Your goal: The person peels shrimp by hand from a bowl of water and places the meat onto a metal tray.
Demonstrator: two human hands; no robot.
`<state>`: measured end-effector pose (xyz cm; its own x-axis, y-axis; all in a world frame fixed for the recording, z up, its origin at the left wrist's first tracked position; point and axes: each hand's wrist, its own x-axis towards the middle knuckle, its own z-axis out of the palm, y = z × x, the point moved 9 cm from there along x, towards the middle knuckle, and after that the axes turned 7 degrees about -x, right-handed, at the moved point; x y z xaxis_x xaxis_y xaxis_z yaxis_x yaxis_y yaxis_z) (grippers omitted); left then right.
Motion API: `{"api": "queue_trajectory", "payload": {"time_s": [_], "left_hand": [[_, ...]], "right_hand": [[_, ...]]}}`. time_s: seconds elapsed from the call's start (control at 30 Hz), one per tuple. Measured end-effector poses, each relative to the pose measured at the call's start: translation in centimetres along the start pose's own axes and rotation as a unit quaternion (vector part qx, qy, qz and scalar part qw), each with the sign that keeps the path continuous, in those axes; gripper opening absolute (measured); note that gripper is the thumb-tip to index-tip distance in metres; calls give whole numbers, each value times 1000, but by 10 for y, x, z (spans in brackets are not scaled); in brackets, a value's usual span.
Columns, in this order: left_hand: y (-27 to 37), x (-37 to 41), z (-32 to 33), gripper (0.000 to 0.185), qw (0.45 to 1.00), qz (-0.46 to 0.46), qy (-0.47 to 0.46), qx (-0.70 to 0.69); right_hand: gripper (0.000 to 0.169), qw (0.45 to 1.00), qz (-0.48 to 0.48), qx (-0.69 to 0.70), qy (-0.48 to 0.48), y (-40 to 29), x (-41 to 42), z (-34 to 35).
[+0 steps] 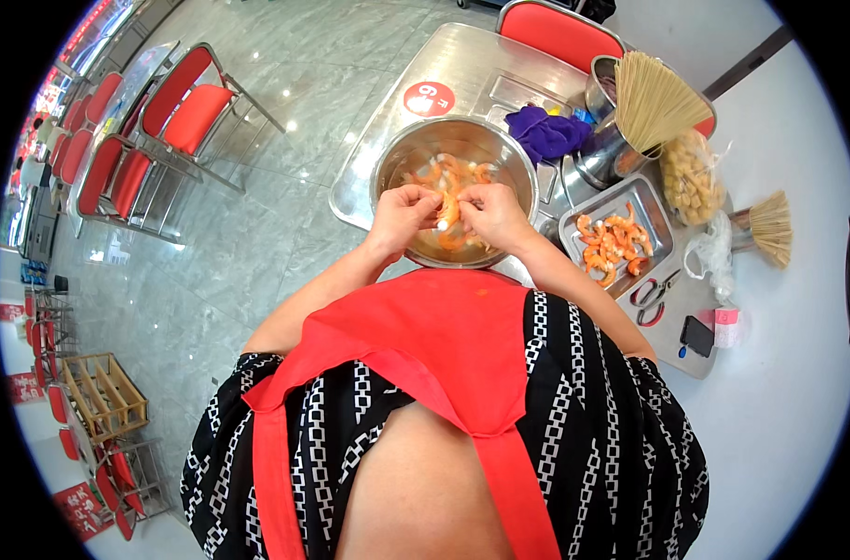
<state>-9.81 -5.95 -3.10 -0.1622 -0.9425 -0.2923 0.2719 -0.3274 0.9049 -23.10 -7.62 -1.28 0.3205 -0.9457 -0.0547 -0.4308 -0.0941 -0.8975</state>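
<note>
Both my hands are over a round steel basin (pixel 456 127) of water that holds several orange shrimp (pixel 451 168). My left hand (pixel 404 218) pinches one side of a shrimp (pixel 448 211), and the fingers of my right hand (pixel 496 217) close on its other side. To the right, a rectangular steel tray (pixel 664 222) holds a pile of orange shrimp (pixel 610 241). Red-handled scissors (pixel 650 299) lie just below that tray, nearer to me.
A purple cloth (pixel 547 133) lies right of the basin. Behind the tray stand metal containers, one with bamboo skewers (pixel 656 101), and a plastic bag of yellowish food (pixel 691 178). A black phone (pixel 698 336) lies near the table's corner. Red chairs (pixel 187 105) stand at the left.
</note>
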Motion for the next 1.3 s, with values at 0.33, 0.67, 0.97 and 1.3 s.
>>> {"api": "queue_trajectory", "payload": {"time_s": [0.33,0.67,0.97,1.3], "left_hand": [[1,-5,8,16,998,31,9,48],[-4,-9,10,17,993,-12,-27,-118],[-10,-5,-2,18,999,-21,-14,-31],[7,-7,15,17,985,96,-62,132]], "right_hand": [[15,961,-165,-202,95,-44,-14,-5],[12,998,50,-18,-20,32,-3,-1],[15,931,-239,-252,113,-42,-14,-21],[14,917,-246,-312,38,-53,-8,14]]}}
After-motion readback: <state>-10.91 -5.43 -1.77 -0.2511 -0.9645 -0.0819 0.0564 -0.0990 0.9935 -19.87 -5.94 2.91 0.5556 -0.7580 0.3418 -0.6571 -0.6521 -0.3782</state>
